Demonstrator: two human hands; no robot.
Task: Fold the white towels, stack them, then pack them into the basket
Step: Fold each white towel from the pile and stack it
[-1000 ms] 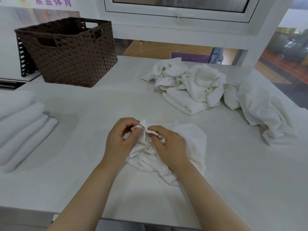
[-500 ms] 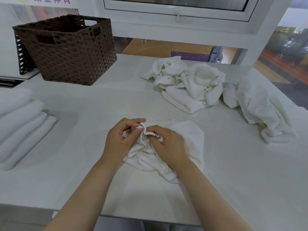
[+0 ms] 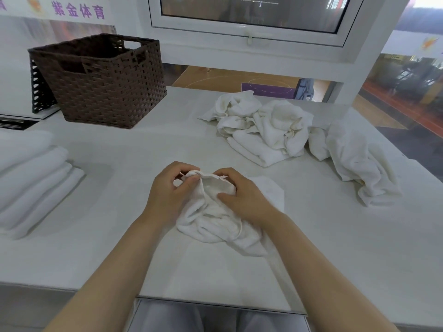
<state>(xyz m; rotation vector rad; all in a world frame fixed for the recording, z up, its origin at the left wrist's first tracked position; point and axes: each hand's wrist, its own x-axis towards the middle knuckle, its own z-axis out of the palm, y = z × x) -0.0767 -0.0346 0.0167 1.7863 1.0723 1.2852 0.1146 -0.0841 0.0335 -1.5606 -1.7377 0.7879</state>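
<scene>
Stack: folded white towels (image 3: 31, 178) lie piled at the tabletop's (image 3: 134, 168) left edge.
Basket: brown woven basket (image 3: 100, 82) stands at the far left.
Left hand: left hand (image 3: 167, 195) pinches the crumpled towel's (image 3: 215, 219) upper edge.
Right hand: right hand (image 3: 244, 200) grips the same edge, just beside.
Pile: unfolded towels (image 3: 266, 130) lie heaped far right of centre; another towel (image 3: 354, 161) lies further right.

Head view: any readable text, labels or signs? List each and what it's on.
"紫金体育": purple characters on the white wall banner above the woven basket.
Cut-off purple character at the banner's far left edge: unreadable.
Orange logos on the banner and the right wall: no legible words.
Towels, basket, table: none.
</scene>
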